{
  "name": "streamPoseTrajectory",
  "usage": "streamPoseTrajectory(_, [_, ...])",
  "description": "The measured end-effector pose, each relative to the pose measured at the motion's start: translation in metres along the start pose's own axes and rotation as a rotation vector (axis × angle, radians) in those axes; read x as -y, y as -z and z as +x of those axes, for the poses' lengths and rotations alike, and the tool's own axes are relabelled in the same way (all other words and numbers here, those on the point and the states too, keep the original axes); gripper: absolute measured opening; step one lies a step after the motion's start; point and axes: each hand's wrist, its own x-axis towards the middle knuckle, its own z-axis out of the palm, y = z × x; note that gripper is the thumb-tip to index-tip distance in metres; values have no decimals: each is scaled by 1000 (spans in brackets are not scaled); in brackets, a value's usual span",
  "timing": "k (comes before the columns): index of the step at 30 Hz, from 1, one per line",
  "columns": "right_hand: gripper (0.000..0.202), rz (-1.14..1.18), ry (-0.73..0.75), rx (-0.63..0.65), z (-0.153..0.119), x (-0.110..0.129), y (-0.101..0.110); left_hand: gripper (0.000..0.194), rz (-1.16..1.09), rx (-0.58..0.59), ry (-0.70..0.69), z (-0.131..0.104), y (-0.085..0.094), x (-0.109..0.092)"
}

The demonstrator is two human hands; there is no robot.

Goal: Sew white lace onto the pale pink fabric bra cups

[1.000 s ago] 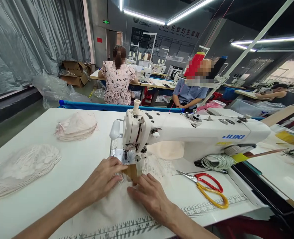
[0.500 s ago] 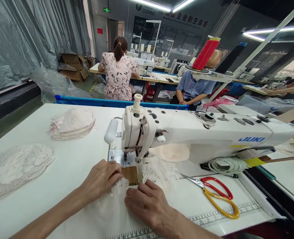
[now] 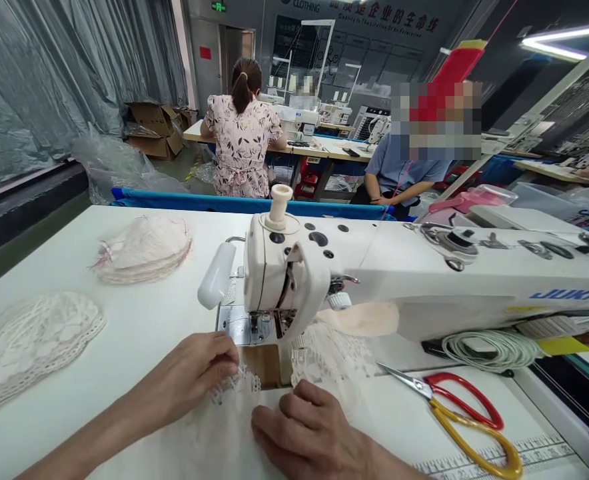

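My left hand is closed, its thumb and fingers pinching the white lace fabric in front of the sewing machine. To the right, my right hand has its fingers curled at the edge of that fabric; whether they grip it is hidden. Just beyond both hands is the metal needle plate with the presser foot above it. A brown opening shows between the hands and the plate. More lace lies under the machine arm, right of the needle.
Red-and-yellow scissors and a coil of cord lie at the right. Lace pieces and a fabric stack are on the left of the table. Two people sit beyond the table.
The view has shifted, so the machine and scissors appear larger and farther right. My left hand has moved slightly left, away from the needle area, and more lace edge shows beside it.
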Motion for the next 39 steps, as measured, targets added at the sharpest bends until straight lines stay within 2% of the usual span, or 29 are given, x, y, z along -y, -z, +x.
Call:
streamPoseTrajectory(3, [17,-9,-30,10,0,1,2,20,30,-8,0,8,-6,1])
streamPoseTrajectory(6, [14,-18,-27,-2,0,2,2,22,42,-7,7,7,-10,1])
streamPoseTrajectory(12, [13,8,21,-5,-2,3,1,23,43,-10,-8,-3,-5,-1])
streamPoseTrajectory(18, [18,21,-49,-19,0,1,4,21,46,-26,12,8,-10,0])
streamPoseTrajectory(24, [21,-23,-67,30,-4,-3,-1,21,123,-88,35,13,-20,3])
streamPoseTrajectory(30, [24,-5,-88,69,-4,-5,-1,18,167,-98,33,12,-22,5])
streamPoseTrajectory(39, [12,47,-154,98,-9,-6,-10,14,189,-110,-17,14,-20,7])
